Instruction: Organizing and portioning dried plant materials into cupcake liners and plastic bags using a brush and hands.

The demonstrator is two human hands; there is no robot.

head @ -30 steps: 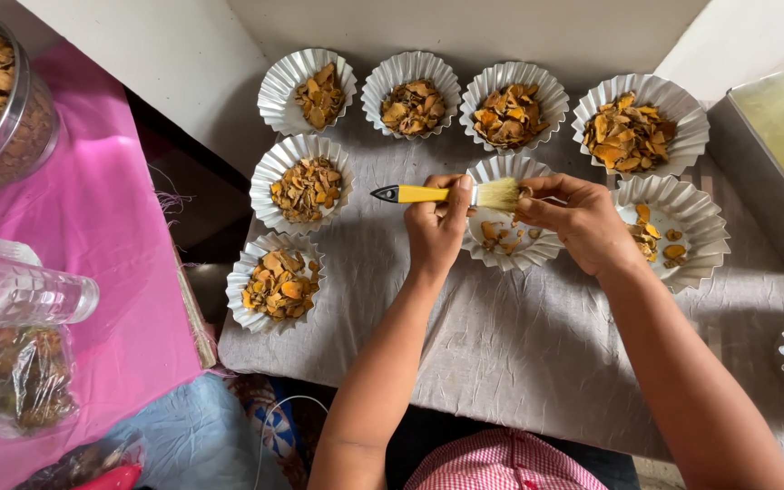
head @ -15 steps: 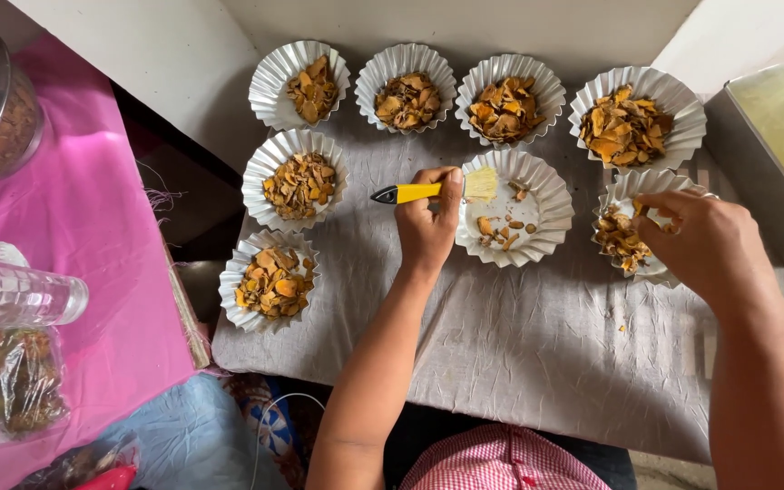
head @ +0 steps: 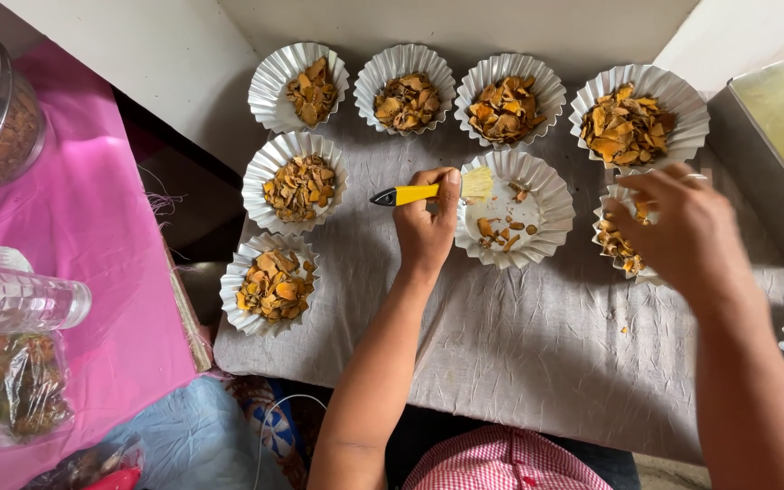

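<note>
Yellow-handled brush (head: 428,191) gripped by left hand (head: 426,227); right hand (head: 682,231), fingers loose, over foil cup (head: 623,243).

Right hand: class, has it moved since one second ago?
Yes. The right hand has moved rightward, off the nearly empty white fluted paper cup onto the next cup at the grey cloth's right side.
</note>
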